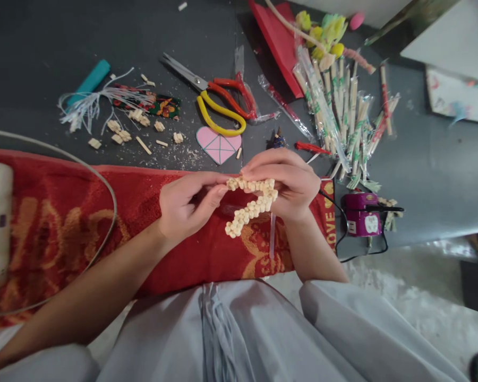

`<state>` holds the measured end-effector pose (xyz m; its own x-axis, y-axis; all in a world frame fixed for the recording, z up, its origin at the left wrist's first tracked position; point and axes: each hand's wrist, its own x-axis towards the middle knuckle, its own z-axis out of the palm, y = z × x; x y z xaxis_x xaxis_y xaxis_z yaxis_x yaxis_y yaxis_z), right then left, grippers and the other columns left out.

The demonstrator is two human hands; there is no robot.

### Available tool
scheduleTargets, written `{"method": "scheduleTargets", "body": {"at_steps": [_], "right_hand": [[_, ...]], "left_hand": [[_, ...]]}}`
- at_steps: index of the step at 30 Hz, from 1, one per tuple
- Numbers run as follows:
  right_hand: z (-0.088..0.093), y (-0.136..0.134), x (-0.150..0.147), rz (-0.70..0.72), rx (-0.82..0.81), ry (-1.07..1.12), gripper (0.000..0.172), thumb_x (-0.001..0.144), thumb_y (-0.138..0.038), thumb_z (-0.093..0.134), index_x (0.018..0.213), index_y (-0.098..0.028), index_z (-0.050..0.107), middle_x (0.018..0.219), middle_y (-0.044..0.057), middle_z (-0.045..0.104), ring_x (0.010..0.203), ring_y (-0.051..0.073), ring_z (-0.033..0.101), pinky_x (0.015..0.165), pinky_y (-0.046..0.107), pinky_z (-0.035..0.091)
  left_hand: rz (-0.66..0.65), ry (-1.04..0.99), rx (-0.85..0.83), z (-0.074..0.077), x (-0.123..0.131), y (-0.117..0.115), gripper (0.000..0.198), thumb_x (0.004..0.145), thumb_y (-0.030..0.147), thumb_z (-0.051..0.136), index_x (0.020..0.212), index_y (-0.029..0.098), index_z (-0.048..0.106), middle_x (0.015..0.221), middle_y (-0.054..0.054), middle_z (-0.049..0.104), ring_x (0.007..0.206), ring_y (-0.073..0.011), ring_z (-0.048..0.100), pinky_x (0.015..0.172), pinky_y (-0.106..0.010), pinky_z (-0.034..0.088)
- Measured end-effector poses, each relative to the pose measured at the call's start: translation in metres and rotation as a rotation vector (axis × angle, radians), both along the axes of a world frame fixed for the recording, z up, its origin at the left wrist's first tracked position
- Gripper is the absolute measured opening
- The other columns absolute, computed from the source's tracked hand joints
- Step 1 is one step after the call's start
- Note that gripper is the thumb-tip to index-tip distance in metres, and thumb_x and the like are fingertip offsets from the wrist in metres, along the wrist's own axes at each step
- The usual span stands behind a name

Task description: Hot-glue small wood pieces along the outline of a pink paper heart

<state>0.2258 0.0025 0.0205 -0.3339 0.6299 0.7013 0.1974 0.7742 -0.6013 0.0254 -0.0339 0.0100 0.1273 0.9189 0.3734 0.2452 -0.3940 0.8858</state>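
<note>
A knobbly cream-coloured chain [249, 211], built of small pale pieces and bent like a hook, hangs between my hands above the red towel [143, 201]. My left hand [193, 204] pinches the chain's upper left end between thumb and fingers. Curled round the upper part of the chain, my right hand [284, 183] grips it from behind, with its fingertips near the left thumb. The lower end of the chain dangles free. Just beyond the hands lies a pink paper heart [219, 144] with lines drawn across it.
Scissors [207, 87] with yellow and orange handles lie beyond the heart. Loose pale pieces and white strings [99, 101] are scattered at left. Wrapped sticks [342, 106] are heaped at right, near a purple box [362, 214] with a cable. A white device [0, 228] rests at far left.
</note>
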Motion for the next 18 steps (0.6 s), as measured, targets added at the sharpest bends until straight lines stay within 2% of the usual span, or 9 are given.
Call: {"method": "scheduleTargets", "body": {"at_steps": [3, 6, 10, 12, 15, 18], "right_hand": [[0.000, 0.000, 0.000, -0.021, 0.022, 0.008, 0.017, 0.091, -0.030, 0.070, 0.108, -0.033, 0.075, 0.092, -0.001, 0.073, 0.081, 0.014, 0.072, 0.075, 0.030, 0.061], [0.001, 0.001, -0.001, -0.058, 0.057, -0.019, 0.013, 0.093, -0.032, 0.068, 0.103, -0.030, 0.076, 0.090, 0.000, 0.073, 0.077, 0.014, 0.071, 0.069, 0.029, 0.060], [0.000, 0.002, -0.002, -0.014, 0.044, 0.001, 0.017, 0.092, -0.025, 0.068, 0.107, -0.030, 0.075, 0.091, -0.001, 0.075, 0.080, 0.012, 0.072, 0.070, 0.026, 0.058], [-0.001, 0.002, -0.002, -0.012, 0.036, 0.015, 0.017, 0.092, -0.023, 0.069, 0.106, -0.029, 0.075, 0.091, -0.001, 0.075, 0.081, 0.012, 0.072, 0.071, 0.026, 0.059], [-0.002, 0.003, -0.002, -0.039, 0.027, 0.002, 0.014, 0.091, -0.025, 0.069, 0.103, -0.029, 0.076, 0.092, 0.000, 0.075, 0.079, 0.012, 0.071, 0.071, 0.027, 0.059], [-0.003, 0.003, -0.002, -0.047, 0.020, -0.011, 0.013, 0.092, -0.025, 0.068, 0.101, -0.028, 0.076, 0.092, 0.000, 0.076, 0.079, 0.012, 0.071, 0.071, 0.026, 0.058]], "left_hand": [[-0.005, -0.046, -0.030, 0.000, 0.001, 0.001, 0.023, 0.102, 0.042, 0.055, 0.102, 0.033, 0.077, 0.062, 0.002, 0.069, 0.053, -0.0125, 0.065, 0.058, -0.028, 0.058], [-0.032, -0.144, -0.044, 0.000, 0.003, 0.003, 0.020, 0.100, 0.038, 0.060, 0.106, 0.030, 0.078, 0.066, 0.002, 0.072, 0.053, -0.0104, 0.065, 0.057, -0.024, 0.056], [-0.045, -0.216, -0.165, 0.000, 0.005, 0.008, 0.032, 0.094, 0.053, 0.067, 0.094, 0.024, 0.080, 0.073, -0.002, 0.074, 0.055, -0.0113, 0.065, 0.050, -0.023, 0.050], [-0.062, -0.262, -0.245, -0.002, 0.006, 0.011, 0.039, 0.088, 0.061, 0.070, 0.088, 0.024, 0.080, 0.070, -0.003, 0.073, 0.049, -0.0105, 0.060, 0.043, -0.023, 0.044], [-0.103, -0.336, -0.388, -0.008, 0.007, 0.016, 0.046, 0.079, 0.070, 0.074, 0.086, 0.025, 0.079, 0.062, -0.001, 0.068, 0.037, -0.0069, 0.045, 0.035, -0.024, 0.032], [-0.149, -0.417, -0.504, -0.011, 0.007, 0.020, 0.046, 0.073, 0.070, 0.080, 0.083, 0.025, 0.078, 0.059, 0.000, 0.066, 0.033, -0.0046, 0.036, 0.031, -0.023, 0.023]]}}
